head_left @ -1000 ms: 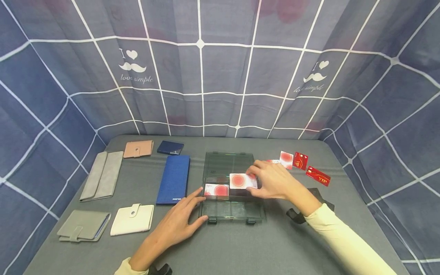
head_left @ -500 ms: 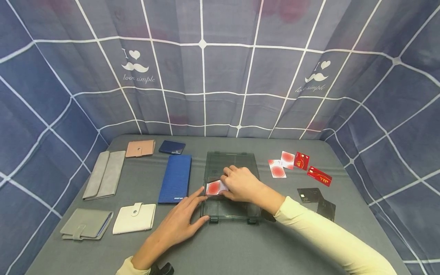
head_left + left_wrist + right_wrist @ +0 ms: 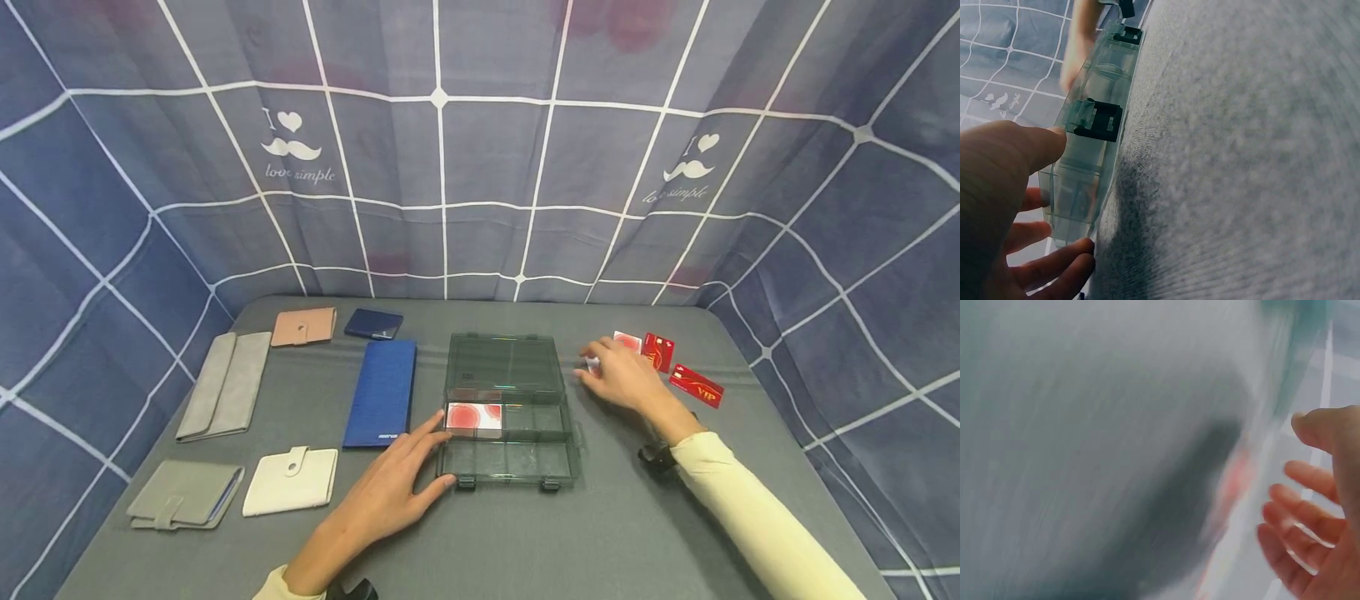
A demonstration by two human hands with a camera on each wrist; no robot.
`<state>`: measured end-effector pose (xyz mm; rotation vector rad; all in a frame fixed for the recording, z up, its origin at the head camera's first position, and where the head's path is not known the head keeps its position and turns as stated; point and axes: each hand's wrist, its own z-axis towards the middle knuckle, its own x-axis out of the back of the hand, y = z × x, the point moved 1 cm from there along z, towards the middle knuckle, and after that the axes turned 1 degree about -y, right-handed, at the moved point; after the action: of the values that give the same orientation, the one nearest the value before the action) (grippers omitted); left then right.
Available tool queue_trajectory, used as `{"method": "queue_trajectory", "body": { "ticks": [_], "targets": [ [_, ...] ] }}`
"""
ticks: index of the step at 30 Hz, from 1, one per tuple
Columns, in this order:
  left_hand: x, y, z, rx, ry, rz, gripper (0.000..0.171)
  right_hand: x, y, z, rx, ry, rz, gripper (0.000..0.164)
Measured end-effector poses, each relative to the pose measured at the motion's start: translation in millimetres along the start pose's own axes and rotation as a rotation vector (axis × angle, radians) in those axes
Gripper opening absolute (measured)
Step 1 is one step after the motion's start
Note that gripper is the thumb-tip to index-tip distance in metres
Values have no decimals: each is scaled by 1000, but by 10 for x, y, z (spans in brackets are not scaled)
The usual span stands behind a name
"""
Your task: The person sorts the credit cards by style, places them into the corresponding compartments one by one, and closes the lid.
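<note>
A translucent green compartment box lies open in the middle of the table. In one of its left compartments is a white card with red circles. My left hand rests at the box's left side, fingers extended; the left wrist view has its thumb and fingertips along the wall beside a dark latch. To the right, my right hand is over a red-and-white card, mostly covering it. The right wrist view shows that hand's fingers spread and nothing between them, a card blurred below.
Beside the right hand are another red-and-white card and two red VIP cards. On the left lie a blue long wallet, a white wallet, an olive wallet, a grey folder, a pink wallet and a navy holder.
The right hand put a red-and-white card into the box's left compartment, let go and moved right to the loose cards. The left hand has stayed by the box.
</note>
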<state>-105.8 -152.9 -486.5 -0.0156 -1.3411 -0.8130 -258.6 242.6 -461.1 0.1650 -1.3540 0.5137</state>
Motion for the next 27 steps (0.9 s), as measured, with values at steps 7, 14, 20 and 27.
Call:
{"method": "queue_trajectory", "body": {
  "ticks": [7, 14, 20, 27],
  "targets": [
    [11, -8, -8, 16, -17, -3, 58, 8, 979, -76, -15, -39, 102, 52],
    [-5, -1, 1, 6, -21, -11, 58, 3, 1215, -61, -2, -92, 150, 66],
    [-8, -7, 4, 7, -24, -11, 58, 47, 1168, -61, 0, -170, 67, 69],
    [-2, -16, 6, 17, -37, -2, 59, 111, 1211, -114, 91, -163, 69, 48]
  ]
}}
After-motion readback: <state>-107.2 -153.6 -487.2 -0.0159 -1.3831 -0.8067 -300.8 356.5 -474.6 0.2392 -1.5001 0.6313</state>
